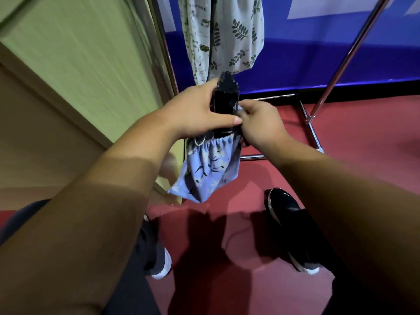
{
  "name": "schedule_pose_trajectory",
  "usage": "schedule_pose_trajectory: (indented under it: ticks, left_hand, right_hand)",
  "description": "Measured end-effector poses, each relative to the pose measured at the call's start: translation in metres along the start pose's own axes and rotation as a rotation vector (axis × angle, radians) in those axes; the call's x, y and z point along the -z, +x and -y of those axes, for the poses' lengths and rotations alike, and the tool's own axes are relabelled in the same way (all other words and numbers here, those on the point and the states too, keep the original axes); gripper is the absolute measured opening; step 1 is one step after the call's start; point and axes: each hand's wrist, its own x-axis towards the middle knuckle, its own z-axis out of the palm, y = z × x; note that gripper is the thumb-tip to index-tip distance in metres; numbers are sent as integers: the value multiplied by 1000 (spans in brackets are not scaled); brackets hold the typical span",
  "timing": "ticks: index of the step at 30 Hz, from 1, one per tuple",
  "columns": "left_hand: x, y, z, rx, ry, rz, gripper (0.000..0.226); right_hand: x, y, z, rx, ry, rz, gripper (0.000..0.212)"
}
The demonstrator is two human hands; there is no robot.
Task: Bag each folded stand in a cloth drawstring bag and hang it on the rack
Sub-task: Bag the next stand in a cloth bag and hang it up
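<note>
A black folded stand [226, 96] stands upright at the centre, its lower end inside the mouth of a blue cloth drawstring bag [209, 169] printed with dark leaves. My left hand [195, 110] grips the stand from the left, thumb across its front. My right hand [261, 123] pinches the right edge of the bag's gathered mouth next to the stand. The bag hangs below both hands, and a white cord loop shows at its left rim. Two white bags with green leaf print [227, 35] hang from the metal rack [354, 44] behind.
The rack's chrome base bars [311, 126] lie on the red floor to the right. A blue wall panel [329, 60] is behind the rack and a pale green surface [91, 57] is to the left. My two shoes [288, 221] are below.
</note>
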Motion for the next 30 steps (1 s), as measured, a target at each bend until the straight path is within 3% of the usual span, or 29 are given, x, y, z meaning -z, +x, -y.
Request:
schedule_pose_trajectory:
  ticks: [3,6,11,16,19,23,30]
  left_hand:
    - [-5,0,1,0,92,65,75]
    - [-11,1,0,40,105,33,79]
    - [-6,2,13,99,85,-2,62]
    - [-4,4,23,171,407,105,66]
    - [-7,6,27,220,527,83,41]
    - [-11,7,20,262,526,41,25]
    - [-11,11,20,352,512,0,27]
  right_hand:
    - [4,6,8,88,27,-157,21]
    - [7,4,21,94,11,-118,20]
    - [8,1,17,-32,34,-17,19]
    - [9,3,9,-79,3,13,20]
    - [10,7,4,-118,-19,-1,23]
    - [10,11,2,-141,-8,-63,26]
    - [14,11,-3,-217,22,-37,27]
